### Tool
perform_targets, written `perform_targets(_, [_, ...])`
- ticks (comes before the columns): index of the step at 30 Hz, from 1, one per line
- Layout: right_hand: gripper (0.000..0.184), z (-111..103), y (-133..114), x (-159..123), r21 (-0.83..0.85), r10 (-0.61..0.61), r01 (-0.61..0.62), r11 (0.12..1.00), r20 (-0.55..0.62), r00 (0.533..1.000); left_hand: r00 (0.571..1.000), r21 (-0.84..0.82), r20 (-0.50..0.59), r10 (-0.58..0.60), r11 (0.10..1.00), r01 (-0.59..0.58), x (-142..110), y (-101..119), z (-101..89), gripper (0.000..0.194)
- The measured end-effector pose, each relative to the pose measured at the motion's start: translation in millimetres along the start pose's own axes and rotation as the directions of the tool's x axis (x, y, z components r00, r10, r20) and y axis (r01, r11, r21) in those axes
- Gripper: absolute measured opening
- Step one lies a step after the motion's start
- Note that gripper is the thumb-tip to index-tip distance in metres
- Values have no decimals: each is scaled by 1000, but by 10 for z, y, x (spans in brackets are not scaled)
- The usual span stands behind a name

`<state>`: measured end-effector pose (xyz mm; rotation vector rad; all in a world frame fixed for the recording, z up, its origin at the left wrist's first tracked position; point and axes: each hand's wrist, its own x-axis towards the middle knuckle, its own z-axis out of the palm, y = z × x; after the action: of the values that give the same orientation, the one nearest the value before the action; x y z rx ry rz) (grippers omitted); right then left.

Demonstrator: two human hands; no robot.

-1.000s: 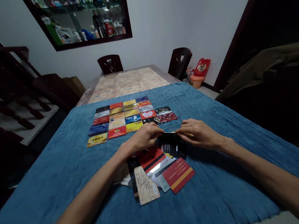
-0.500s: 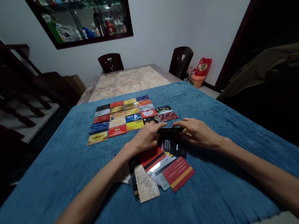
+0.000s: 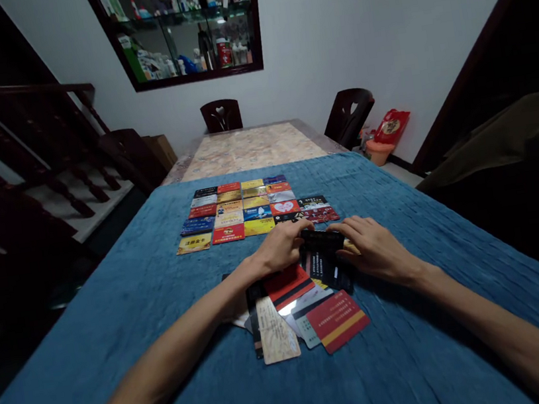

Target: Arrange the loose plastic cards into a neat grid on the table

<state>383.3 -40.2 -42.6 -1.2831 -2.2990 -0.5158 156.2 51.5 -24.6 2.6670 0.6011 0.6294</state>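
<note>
Between my two hands is a black card [image 3: 322,240], tilted above a loose pile. My left hand [image 3: 283,247] is closed on its left end, and my right hand [image 3: 372,246] pinches the right end. A yellowish card edge [image 3: 351,246] shows by the right fingers; whether it is held too I cannot tell. Under and in front of the hands lie overlapping cards: a red card with a yellow stripe [image 3: 339,320], a beige card [image 3: 276,331], a red card with a black stripe [image 3: 289,287] and a black card with white print [image 3: 326,269]. My left forearm hides part of the pile.
Beyond my hands, several cards lie in neat rows, with a gold card [image 3: 194,243] at the near left and a heart card [image 3: 284,208] towards the right. A blue cloth [image 3: 153,298] covers the near table. Dark chairs [image 3: 221,115] stand around the far end.
The whole scene has shifted right in view as my head turned slightly left. Both hands stay on the black card, which now leans so that more of its face shows.
</note>
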Motion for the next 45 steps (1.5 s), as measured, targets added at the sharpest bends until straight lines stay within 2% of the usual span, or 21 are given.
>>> perform_targets(11, [36,48,-58,20,-121,2,-13,993,-98,995,999,-75,-37,-19,997,16,3,-7,-47,36])
perform_targets(18, [34,42,-84,42,-111,-26,7,994,-174,984,997,-89,-73,-9,996,3,4,-37,-52,39])
perform_targets(25, [35,29,-101,48,-105,-10,-13,994,-220,976,994,2,-113,-13,1000,13,2,-46,-20,37])
perform_targets(30, [40,23,-96,32,-84,84,-104,991,-215,973,994,113,-95,49,993,-38,13,-11,-20,43])
perform_targets(33, [45,9,-105,51,-56,126,-141,988,-213,969,993,158,-88,84,985,-69,6,20,-81,47])
perform_targets(36, [50,3,-122,102,-11,119,-123,992,-204,972,991,201,-90,102,976,-82,-36,34,-177,48])
perform_targets(45, [47,54,-189,439,56,-6,16,998,-168,986,997,372,10,71,925,-70,-261,-74,-518,49])
